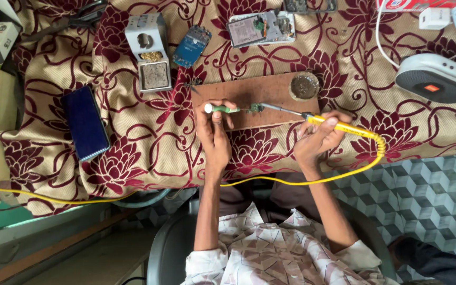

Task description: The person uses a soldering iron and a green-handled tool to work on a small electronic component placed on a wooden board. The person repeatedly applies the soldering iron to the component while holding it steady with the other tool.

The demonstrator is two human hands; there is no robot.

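Observation:
My left hand (213, 129) grips a green-handled tool with a white end (221, 109), its tip pinning a small green circuit piece (255, 108) on a brown wooden board (270, 94). In my right hand (319, 136) I hold a yellow soldering iron (339, 125) like a pen. Its metal tip (281, 108) reaches left and meets the small circuit piece. The iron's yellow cord (344, 171) loops down and runs left across my lap.
A round flux tin (304, 86) sits on the board's right end. On the floral cloth lie a dark phone (85, 122), a soldering stand with sponge (149, 51), a blue circuit board (191, 45), an opened phone (262, 28) and a grey speaker (437, 78).

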